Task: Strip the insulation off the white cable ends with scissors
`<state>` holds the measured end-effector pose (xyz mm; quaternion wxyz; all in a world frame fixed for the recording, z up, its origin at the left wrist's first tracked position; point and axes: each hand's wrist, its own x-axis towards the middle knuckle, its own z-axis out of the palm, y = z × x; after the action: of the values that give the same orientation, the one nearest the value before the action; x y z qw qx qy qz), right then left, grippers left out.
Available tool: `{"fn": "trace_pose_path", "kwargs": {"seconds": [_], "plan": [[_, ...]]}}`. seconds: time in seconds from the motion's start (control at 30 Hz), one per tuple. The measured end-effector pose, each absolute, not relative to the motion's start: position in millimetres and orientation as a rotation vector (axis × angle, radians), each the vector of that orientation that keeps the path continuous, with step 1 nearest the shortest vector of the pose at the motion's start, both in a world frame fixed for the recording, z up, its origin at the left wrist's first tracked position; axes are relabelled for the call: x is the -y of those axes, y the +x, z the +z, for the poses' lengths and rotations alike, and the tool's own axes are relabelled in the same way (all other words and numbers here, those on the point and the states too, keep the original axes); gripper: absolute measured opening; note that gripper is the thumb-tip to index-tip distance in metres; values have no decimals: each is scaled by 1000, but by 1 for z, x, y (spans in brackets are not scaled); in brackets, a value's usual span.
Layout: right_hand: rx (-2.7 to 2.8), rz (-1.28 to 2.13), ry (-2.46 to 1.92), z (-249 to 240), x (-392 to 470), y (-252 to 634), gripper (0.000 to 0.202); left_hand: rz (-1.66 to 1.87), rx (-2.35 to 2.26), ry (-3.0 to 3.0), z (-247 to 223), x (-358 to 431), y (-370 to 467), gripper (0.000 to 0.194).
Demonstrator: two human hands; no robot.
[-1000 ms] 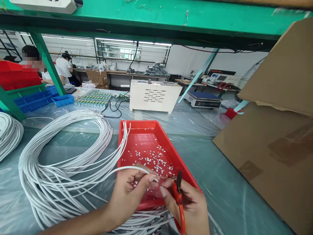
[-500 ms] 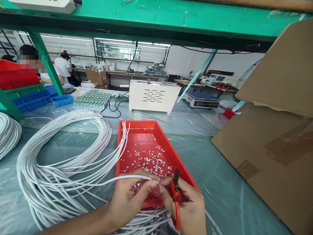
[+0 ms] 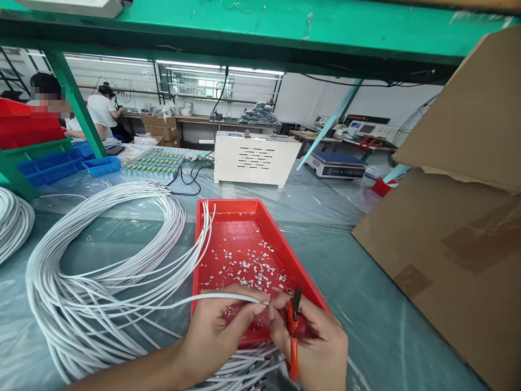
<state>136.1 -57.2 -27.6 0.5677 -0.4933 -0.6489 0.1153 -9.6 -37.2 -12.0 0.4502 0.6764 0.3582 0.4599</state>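
Note:
My left hand (image 3: 222,328) pinches a white cable (image 3: 228,296) close to its end, between thumb and forefinger. Against that end press the fingertips of my right hand (image 3: 311,336), which also has orange-handled cutters (image 3: 293,320) tucked in its grip, dark blades pointing up. What exactly the right fingertips grip at the cable end is too small to make out. Both hands are over the near part of a red tray (image 3: 295,258), where silvery-white scraps (image 3: 252,266) lie scattered. The held cable runs left to a large coil of white cables (image 3: 49,271).
More white cables (image 3: 240,369) lie under my hands, before the tray. A cardboard box (image 3: 456,260) stands at right. Behind are a cream machine (image 3: 254,160), a scale (image 3: 336,165), circuit boards (image 3: 152,163) and blue bins (image 3: 101,166). A green shelf beam (image 3: 260,32) crosses overhead. Two people sit farther back.
My right hand and the cutters have shifted slightly right. My left fingertips have also edged right along with the cable end. The rest of the scene is almost the same.

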Motion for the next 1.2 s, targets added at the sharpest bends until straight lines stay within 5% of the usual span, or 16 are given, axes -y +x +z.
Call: {"fn": "trace_pose_path", "kwargs": {"seconds": [0.6,0.87,0.97,1.2], "plan": [[1606,124,-1186,-27,59,137,5,1119,-900,1189,1,30,-2,8],[1643,-22,-1555,-36,37,164,10,1057,-829,1011,5,25,-5,17],[1565,187,-1540,-34,36,166,22,1038,-811,943,2,24,-4,17],[1285,750,-1262,-27,40,156,11,1030,-732,759,-7,23,4,21]]}}
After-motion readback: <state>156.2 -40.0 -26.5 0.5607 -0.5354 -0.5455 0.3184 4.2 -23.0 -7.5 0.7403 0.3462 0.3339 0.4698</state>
